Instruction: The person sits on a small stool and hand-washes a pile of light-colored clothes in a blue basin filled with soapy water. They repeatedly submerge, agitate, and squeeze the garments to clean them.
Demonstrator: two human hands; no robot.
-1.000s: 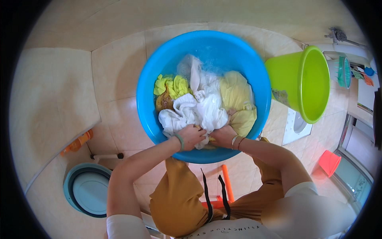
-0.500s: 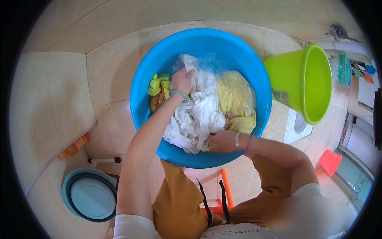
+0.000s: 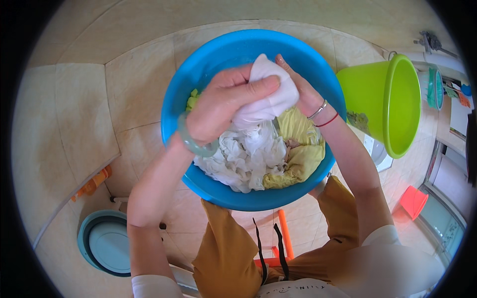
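A wet white cloth, bunched and twisted, is lifted above the round blue basin, its lower folds trailing down into the heap of white and yellow laundry inside.

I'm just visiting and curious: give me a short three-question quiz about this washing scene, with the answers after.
1. True or false: both hands grip the white cloth above the blue basin.
2. Which bucket stands to the right of the basin? A red one; B a green bucket; C a black one.
3. Fill in: beside the white laundry in the basin lies a ____ garment.

Key
1. True: the left hand and the right hand hold the bunched cloth between them.
2. B
3. yellow
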